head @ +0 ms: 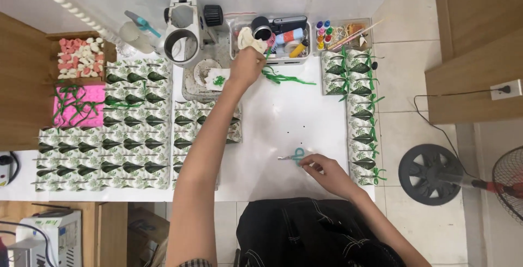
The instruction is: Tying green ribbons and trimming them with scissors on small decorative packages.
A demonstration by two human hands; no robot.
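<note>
Now the left hand [246, 66] reaches to the clear tray [271, 59] at the desk's [283, 120] far edge, closed around a small white lump [248, 39], while the right hand [327, 173] near the front edge pinches little teal scissors [294, 156] flat, ready.

White tabletop [283, 120] is pretty packed: rows of leaf-print gift boxes [131, 131] on the left, more down the right edge. Small teal scissors [294, 156], green ribbon [283, 76], and a clear supply tray [272, 41] sit there too.
</note>
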